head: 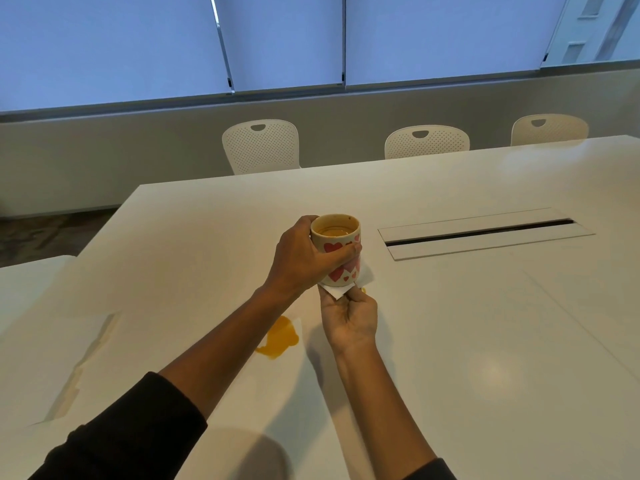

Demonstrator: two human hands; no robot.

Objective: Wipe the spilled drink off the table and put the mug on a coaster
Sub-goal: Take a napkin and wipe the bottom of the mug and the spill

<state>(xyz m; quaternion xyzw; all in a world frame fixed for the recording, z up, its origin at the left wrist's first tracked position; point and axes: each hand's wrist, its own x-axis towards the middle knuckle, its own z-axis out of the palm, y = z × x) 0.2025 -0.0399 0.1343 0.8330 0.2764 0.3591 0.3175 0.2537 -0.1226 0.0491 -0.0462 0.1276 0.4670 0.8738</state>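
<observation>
Mug [341,252]: cream with red and pink hearts, upright, drink inside; it sits over a white coaster near the desk's middle, whether touching it I cannot tell.
Coaster [337,291]: white square, one corner poking out under the mug toward the person.
Left hand [304,258]: wrapped round the mug's side, fingers across the hearts, thumb at the rim.
Right hand [350,318]: just below the mug, fingertips pinching the coaster's near corner.
Spill [278,337]: orange-yellow puddle on the desk, near the left forearm, apart from the mug; a tiny orange spot lies by the right fingers.
Desk [485,323]: broad, white, with a long cable slot [485,232] to the right of the mug.
Sleeves [131,441]: dark, pushed up the forearms.
Chairs [261,145]: three white perforated backs along the far edge.
Blinds [280,39]: pale blue, drawn over the windows behind.
</observation>
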